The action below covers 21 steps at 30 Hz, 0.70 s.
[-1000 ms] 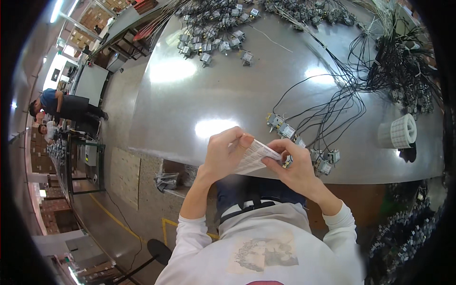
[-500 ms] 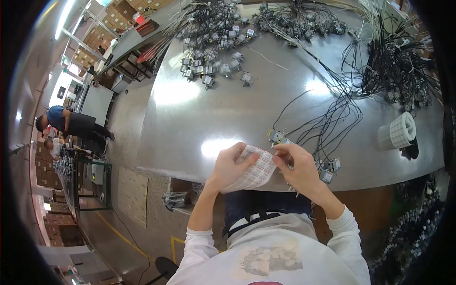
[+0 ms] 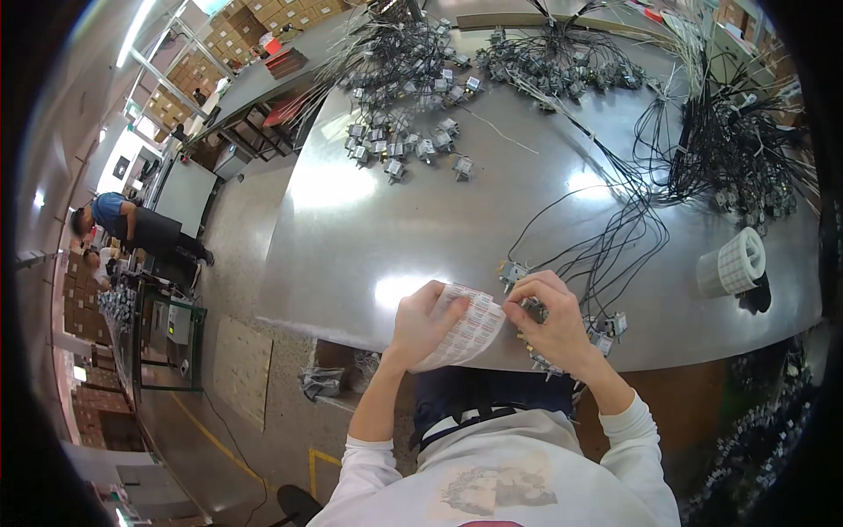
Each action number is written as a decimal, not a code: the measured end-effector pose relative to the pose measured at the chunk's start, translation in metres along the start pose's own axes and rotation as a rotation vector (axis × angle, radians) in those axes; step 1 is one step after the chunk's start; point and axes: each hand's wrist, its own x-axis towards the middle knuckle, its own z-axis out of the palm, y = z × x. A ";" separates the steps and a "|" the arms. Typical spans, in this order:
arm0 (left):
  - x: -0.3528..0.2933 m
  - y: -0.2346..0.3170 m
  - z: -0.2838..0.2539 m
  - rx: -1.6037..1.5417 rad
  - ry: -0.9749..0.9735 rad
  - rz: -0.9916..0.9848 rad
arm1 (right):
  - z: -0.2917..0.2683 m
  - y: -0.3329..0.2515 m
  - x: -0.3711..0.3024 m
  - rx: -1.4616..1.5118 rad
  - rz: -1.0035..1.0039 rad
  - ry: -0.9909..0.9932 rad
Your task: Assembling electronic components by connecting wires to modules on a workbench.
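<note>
Grey table (image 3: 395, 228), black cables (image 3: 698, 162) heaped far right. Label sheet (image 3: 474, 329): white, curved, rows of small print, over table's near edge; long axis slants far-right to near-left, print up. Left hand (image 3: 423, 327) clamped on its left side. Right hand (image 3: 553, 325): thumb and index together at its right corner, can't tell what's between. White label roll (image 3: 738, 262) well right. Small metal boxes (image 3: 602, 341) partly blocked by right hand.
</note>
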 end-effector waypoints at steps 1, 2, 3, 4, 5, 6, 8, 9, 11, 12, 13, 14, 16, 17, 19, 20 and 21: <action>0.000 -0.004 -0.001 -0.023 0.012 -0.044 | -0.001 -0.002 0.001 0.052 0.022 0.041; 0.000 -0.010 -0.001 -0.025 0.017 -0.041 | -0.002 0.000 0.004 0.051 0.017 0.038; -0.002 -0.012 0.000 0.082 -0.038 -0.017 | -0.005 0.004 0.008 -0.022 -0.016 0.057; -0.003 -0.013 0.000 0.189 -0.093 0.006 | -0.007 0.008 0.011 -0.094 -0.049 0.077; -0.008 -0.014 0.002 0.188 -0.090 0.007 | -0.008 0.018 0.016 -0.095 -0.052 0.074; -0.015 0.002 0.007 0.169 -0.143 0.033 | -0.008 0.032 0.022 -0.225 -0.117 0.077; -0.018 0.016 0.015 0.147 -0.192 0.061 | -0.005 0.049 0.029 -0.358 -0.187 0.077; -0.018 0.018 0.017 0.126 -0.257 0.062 | -0.003 0.051 0.031 -0.412 -0.091 -0.021; -0.017 0.018 0.022 0.101 -0.316 0.056 | 0.000 0.050 0.035 -0.464 0.003 -0.129; -0.016 0.017 0.025 0.091 -0.328 0.073 | 0.000 0.040 0.041 -0.584 0.055 -0.268; -0.015 0.016 0.026 0.079 -0.340 0.089 | 0.001 0.035 0.046 -0.705 0.107 -0.409; -0.015 0.015 0.026 0.073 -0.332 0.080 | 0.005 0.038 0.049 -0.704 0.103 -0.422; -0.015 0.016 0.027 0.091 -0.354 0.056 | 0.014 0.050 0.050 -0.720 0.052 -0.347; -0.015 0.017 0.027 0.080 -0.349 0.044 | 0.016 0.055 0.050 -0.720 0.052 -0.364; -0.017 0.019 0.025 0.078 -0.341 0.015 | 0.018 0.062 0.050 -0.648 -0.119 -0.206; -0.018 0.017 0.025 0.064 -0.331 -0.002 | 0.018 0.064 0.052 -0.646 -0.121 -0.230; -0.017 0.015 0.024 0.036 -0.325 0.022 | 0.016 0.062 0.056 -0.530 -0.162 -0.153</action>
